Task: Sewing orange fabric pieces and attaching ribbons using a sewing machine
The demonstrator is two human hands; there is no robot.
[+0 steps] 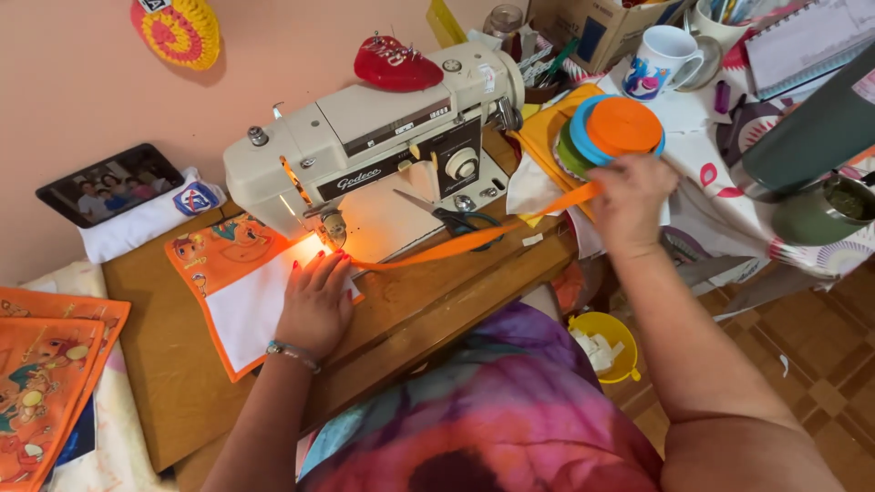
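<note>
Tie-dye top point(492, 410), pink-purple-teal; beaded bracelet point(292, 353), left wrist; nails possibly red-painted.

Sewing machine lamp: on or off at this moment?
On. A bright warm glow lights the white fabric panel beneath the needle area of the sewing machine, beside the left hand.

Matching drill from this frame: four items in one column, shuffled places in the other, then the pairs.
Items:
1. pincushion
2. scissors
3. mug
4. left hand

Places:
A. flat on the white cloth
B. on top of the sewing machine
C. on the machine's bed, beside the orange strap
D. behind the stacked round lids

Pairs: 1-B, 2-C, 3-D, 4-A
</note>
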